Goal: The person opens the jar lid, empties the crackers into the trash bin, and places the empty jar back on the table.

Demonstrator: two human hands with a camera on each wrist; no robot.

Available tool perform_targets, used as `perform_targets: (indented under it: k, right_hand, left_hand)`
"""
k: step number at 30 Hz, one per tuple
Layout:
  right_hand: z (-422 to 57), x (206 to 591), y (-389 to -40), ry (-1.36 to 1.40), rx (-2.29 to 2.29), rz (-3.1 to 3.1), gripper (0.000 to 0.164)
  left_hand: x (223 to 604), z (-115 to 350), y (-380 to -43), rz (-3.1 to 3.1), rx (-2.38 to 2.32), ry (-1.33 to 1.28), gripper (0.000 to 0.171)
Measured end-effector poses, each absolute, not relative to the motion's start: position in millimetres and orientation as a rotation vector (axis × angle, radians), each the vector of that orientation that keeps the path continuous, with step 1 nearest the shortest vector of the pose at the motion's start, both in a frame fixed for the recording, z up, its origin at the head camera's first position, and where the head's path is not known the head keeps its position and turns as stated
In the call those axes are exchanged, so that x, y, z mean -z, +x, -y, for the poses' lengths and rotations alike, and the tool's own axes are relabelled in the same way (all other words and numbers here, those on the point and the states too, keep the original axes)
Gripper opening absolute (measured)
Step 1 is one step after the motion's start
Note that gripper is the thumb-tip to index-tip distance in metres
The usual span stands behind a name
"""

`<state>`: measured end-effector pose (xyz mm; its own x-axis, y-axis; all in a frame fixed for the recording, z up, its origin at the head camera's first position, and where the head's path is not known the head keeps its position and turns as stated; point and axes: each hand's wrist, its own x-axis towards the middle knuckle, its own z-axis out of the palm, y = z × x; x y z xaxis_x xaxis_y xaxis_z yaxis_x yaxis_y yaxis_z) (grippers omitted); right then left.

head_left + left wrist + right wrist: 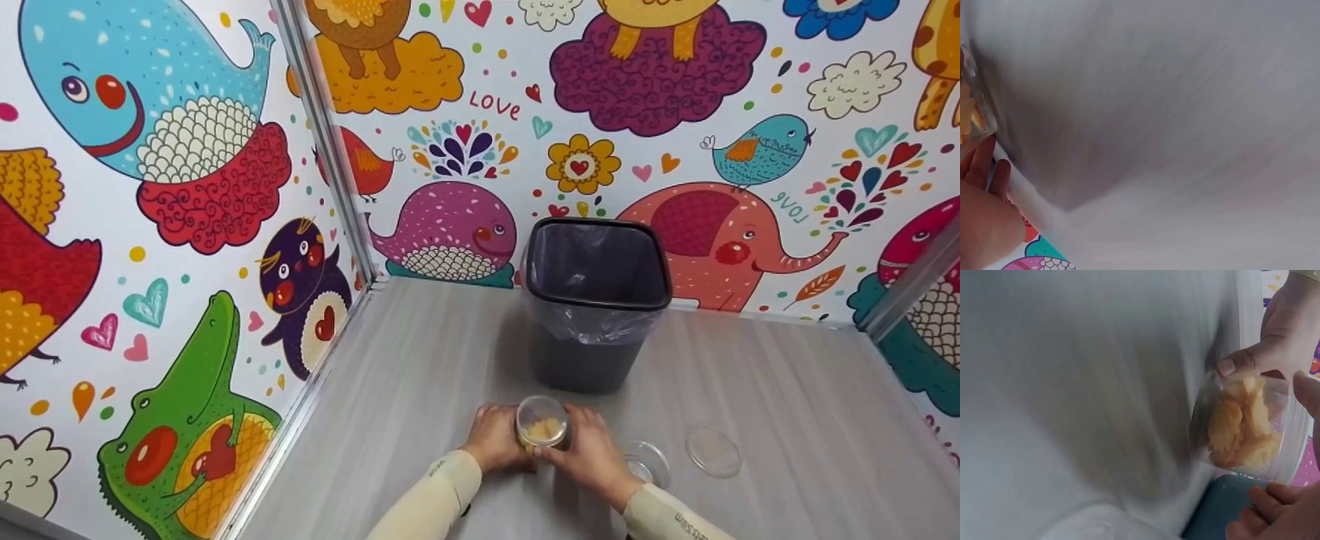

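Between both hands a clear plastic tub [541, 421] is held up over the table. Pale yellow chunks of food [1235, 424] lie inside it; their exact kind is unclear. My left hand [495, 437] grips the tub from the left, its thumb along the wall in the right wrist view. From the other side my right hand [594, 452] holds it around the rim, thumb at the near edge. In the left wrist view, part of the tub [979, 107] shows above the left fingers [999, 177]. Whether a lid covers the tub, I cannot tell.
Beyond the hands stands a dark bin [589, 360] lined with a clear bag. A second clear tub [646, 463] and a round clear lid [712, 451] lie right of the right hand on the grey table [420, 330]. Cartoon-printed walls [465, 150] enclose the table.
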<state>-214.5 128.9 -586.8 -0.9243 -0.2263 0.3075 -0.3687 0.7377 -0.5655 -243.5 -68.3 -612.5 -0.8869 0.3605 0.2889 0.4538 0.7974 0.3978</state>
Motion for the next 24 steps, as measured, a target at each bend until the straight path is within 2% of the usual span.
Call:
perform_targets:
  k: [5, 14, 19, 24]
  right_hand:
    - [-133, 584, -223, 0.522, -0.942, 2.758, 0.086]
    - [-154, 567, -252, 1.015, -0.933, 2.793, 0.081]
    - [-155, 566, -253, 1.061, -0.926, 2.787, 0.080]
    - [-149, 572, -240, 0.956, -0.890, 2.702, 0.083]
  left_hand:
    - [612, 67, -244, 2.782, 0.672, -0.641, 0.059]
    - [613, 67, -244, 2.776, 0.755, -0.651, 0.064]
    - [615, 68, -244, 2.752, 0.738, -0.661, 0.064]
    - [614, 68, -243, 2.774, 0.708, -0.648, 0.066]
